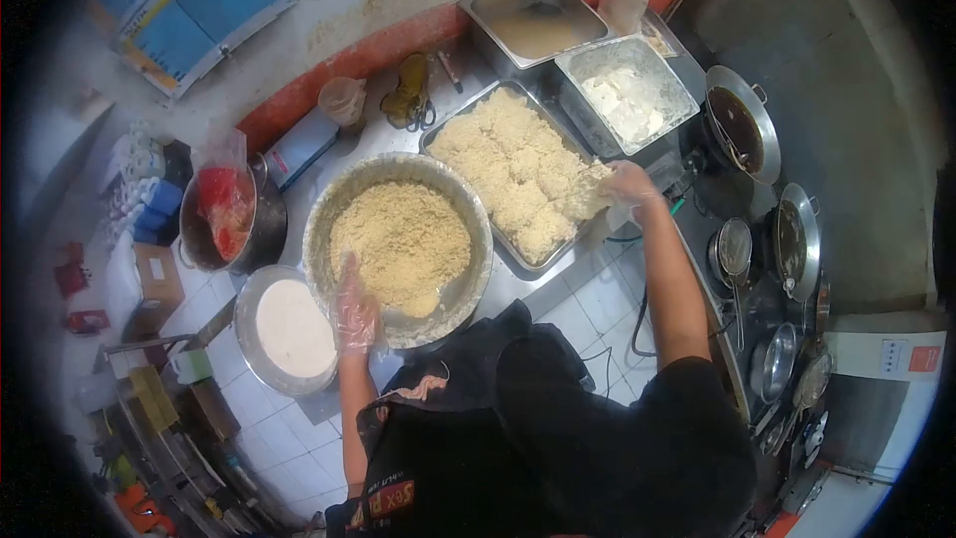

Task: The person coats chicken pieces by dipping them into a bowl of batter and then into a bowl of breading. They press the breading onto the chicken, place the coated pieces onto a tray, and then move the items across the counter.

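Note:
My left hand [356, 307], in a clear plastic glove, is over the near left rim of a large round metal bowl [476, 289] of pale crumbs [403, 239]; its fingers point up along the inner wall. My right hand [629, 186], also gloved, pinches the edge of a crumb-coated piece [588, 191] at the right side of a metal tray [528, 264]. Several coated pieces [508, 154] lie close together in that tray. A shallow bowl of white powder or batter [295, 329] stands left of my left hand.
Behind the tray are a rectangular pan of white flour [625, 105] and a pan of cloudy liquid [533, 30]. A pot with a red bag [227, 214] is at left. Woks of dark oil [739, 130] and a strainer [735, 247] line the right side. Scissors [422, 116] lie behind.

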{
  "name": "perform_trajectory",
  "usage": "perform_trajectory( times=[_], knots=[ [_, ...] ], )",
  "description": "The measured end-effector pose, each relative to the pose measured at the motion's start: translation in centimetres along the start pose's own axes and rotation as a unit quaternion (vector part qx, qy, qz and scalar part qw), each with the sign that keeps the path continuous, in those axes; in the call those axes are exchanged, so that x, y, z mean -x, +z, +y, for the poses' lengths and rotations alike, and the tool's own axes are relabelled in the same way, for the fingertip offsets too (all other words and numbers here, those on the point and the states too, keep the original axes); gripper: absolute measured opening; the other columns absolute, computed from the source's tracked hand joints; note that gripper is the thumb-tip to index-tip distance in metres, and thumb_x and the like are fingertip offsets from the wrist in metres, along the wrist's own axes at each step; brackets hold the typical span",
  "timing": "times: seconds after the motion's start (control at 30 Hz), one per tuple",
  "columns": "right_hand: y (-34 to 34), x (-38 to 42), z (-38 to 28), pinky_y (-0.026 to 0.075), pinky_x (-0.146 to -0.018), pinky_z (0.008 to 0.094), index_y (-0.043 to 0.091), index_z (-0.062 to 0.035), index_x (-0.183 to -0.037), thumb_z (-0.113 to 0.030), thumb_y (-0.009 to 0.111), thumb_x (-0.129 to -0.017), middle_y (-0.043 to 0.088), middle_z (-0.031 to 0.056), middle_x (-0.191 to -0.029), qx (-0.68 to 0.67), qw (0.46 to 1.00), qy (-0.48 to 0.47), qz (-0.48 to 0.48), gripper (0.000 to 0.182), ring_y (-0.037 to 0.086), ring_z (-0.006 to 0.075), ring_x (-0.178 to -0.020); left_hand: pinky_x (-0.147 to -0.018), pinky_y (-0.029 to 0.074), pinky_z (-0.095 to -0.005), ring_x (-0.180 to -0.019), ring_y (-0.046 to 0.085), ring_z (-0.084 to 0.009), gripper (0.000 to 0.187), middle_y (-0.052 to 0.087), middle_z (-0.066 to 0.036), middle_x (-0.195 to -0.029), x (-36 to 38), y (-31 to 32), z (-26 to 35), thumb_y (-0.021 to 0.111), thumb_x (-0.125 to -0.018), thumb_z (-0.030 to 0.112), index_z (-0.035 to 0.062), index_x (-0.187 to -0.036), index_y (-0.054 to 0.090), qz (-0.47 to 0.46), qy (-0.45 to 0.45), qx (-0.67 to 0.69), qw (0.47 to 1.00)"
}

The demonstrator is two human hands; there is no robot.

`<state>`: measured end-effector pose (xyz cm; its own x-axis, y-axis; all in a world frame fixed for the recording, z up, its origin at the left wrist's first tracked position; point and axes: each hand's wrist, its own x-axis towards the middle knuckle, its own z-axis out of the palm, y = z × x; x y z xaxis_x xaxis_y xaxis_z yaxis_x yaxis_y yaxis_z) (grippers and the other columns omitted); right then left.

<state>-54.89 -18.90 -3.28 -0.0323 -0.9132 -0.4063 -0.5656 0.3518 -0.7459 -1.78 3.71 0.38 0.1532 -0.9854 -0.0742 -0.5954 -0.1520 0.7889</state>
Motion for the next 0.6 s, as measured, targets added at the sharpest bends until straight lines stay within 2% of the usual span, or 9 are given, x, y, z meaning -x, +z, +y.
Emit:
perform_trajectory(
  times=[0.07, 0.13, 0.17, 0.27, 0.33, 0.4, 0.43, 0.5, 0.6],
  knots=[
    [1.2, -1.6, 3.1, 0.052, -0.075, 0.0390, 0.063, 0.0016, -0.106, -0.022, 0.076, -0.064, 0.067, 0.0209, -0.103, -0.084, 0.996, 0.029, -0.026, 0.050, 0.067, 0.0299, -0.089, -0.111, 0.030, -0.0379, -0.133, 0.039, -0.0344, 0.077, 0.039, -0.024, -0.144, 0.0, 0.3, 0.0, 0.043, -0.070, -0.006, 0.0040, -0.145, 0.031, 0.004, 0.000, -0.018, 1.000],
    [2.7, -3.3, 5.5, 0.052, -0.075, 0.0428, 0.063, 0.0024, -0.107, -0.026, 0.071, -0.067, 0.066, 0.0222, -0.102, 0.148, 0.987, 0.019, 0.057, 0.050, 0.066, 0.0365, -0.089, -0.112, 0.029, -0.0378, -0.134, 0.038, -0.0342, 0.076, 0.039, -0.023, -0.144, 0.0, -0.3, 2.1, 0.043, -0.071, -0.006, 0.0040, -0.145, 0.032, -0.017, -0.055, -0.006, 0.998],
    [2.5, -0.9, 1.4, 0.052, -0.079, 0.0455, 0.061, 0.0010, -0.111, -0.030, 0.065, -0.072, 0.064, 0.0230, -0.106, 0.367, 0.928, -0.027, 0.052, 0.049, 0.063, 0.0402, -0.092, -0.112, 0.028, -0.0377, -0.134, 0.037, -0.0339, 0.075, 0.038, -0.022, -0.144, -0.1, -0.5, 2.8, 0.043, -0.071, -0.006, 0.0040, -0.145, 0.032, -0.038, -0.111, 0.008, 0.993],
    [6.0, 0.2, 2.4, 0.050, -0.085, 0.0452, 0.059, -0.0017, -0.115, -0.029, 0.060, -0.076, 0.063, 0.0220, -0.111, 0.283, 0.939, -0.014, 0.195, 0.048, 0.062, 0.0381, -0.099, -0.114, 0.026, -0.0370, -0.136, 0.035, -0.0327, 0.074, 0.036, -0.021, -0.146, 0.0, 0.4, 0.8, 0.043, -0.072, -0.005, 0.0039, -0.145, 0.032, 0.001, -0.035, -0.043, 0.998],
    [10.0, -0.4, 3.8, 0.042, -0.099, 0.0478, 0.054, 0.0008, -0.123, -0.037, 0.057, -0.082, 0.055, 0.0254, -0.126, 0.235, 0.941, -0.055, 0.238, 0.055, 0.053, 0.0409, -0.116, -0.114, 0.025, -0.0369, -0.137, 0.033, -0.0326, 0.074, 0.035, -0.020, -0.147, 0.3, 0.5, 1.3, 0.043, -0.072, -0.005, 0.0039, -0.145, 0.031, -0.008, -0.040, -0.058, 0.997],
    [13.6, -0.9, 4.6, 0.025, -0.110, 0.0514, 0.044, 0.0060, -0.133, -0.044, 0.047, -0.089, 0.039, 0.0282, -0.141, 0.452, 0.830, -0.069, 0.320, 0.067, 0.032, 0.0445, -0.134, -0.115, 0.024, -0.0368, -0.138, 0.032, -0.0324, 0.074, 0.033, -0.020, -0.148, 0.4, 0.9, 1.3, 0.043, -0.073, -0.004, 0.0039, -0.146, 0.030, -0.015, -0.046, -0.073, 0.996],
    [14.3, 1.3, 1.4, 0.008, -0.114, 0.0528, 0.033, 0.0095, -0.139, -0.050, 0.038, -0.093, 0.023, 0.0286, -0.150, 0.416, 0.863, -0.016, 0.286, 0.076, 0.015, 0.0453, -0.140, -0.111, 0.030, -0.0378, -0.134, 0.038, -0.0329, 0.074, 0.038, -0.020, -0.145, 0.4, 1.5, 0.5, 0.043, -0.073, -0.003, 0.0062, -0.146, 0.031, 0.010, -0.005, -0.096, 0.995],
    [13.9, 2.4, -1.2, 0.007, -0.115, 0.0509, 0.032, 0.0090, -0.140, -0.050, 0.036, -0.093, 0.020, 0.0281, -0.151, 0.385, 0.879, -0.010, 0.283, 0.075, 0.012, 0.0436, -0.141, -0.107, 0.035, -0.0387, -0.130, 0.044, -0.0334, 0.074, 0.044, -0.021, -0.141, 0.1, 1.7, 0.5, 0.043, -0.074, -0.001, 0.0084, -0.146, 0.032, 0.038, 0.030, -0.121, 0.991],
    [14.7, 2.2, -0.4, 0.008, -0.115, 0.0478, 0.032, 0.0074, -0.141, -0.050, 0.036, -0.093, 0.021, 0.0279, -0.151, 0.360, 0.887, -0.004, 0.289, 0.075, 0.013, 0.0427, -0.141, -0.115, 0.022, -0.0376, -0.140, 0.026, -0.0351, 0.074, 0.029, -0.020, -0.150, -0.3, 1.3, 2.0, 0.041, -0.075, -0.003, 0.0046, -0.147, 0.026, -0.037, -0.025, -0.069, 0.997]
  ],
)
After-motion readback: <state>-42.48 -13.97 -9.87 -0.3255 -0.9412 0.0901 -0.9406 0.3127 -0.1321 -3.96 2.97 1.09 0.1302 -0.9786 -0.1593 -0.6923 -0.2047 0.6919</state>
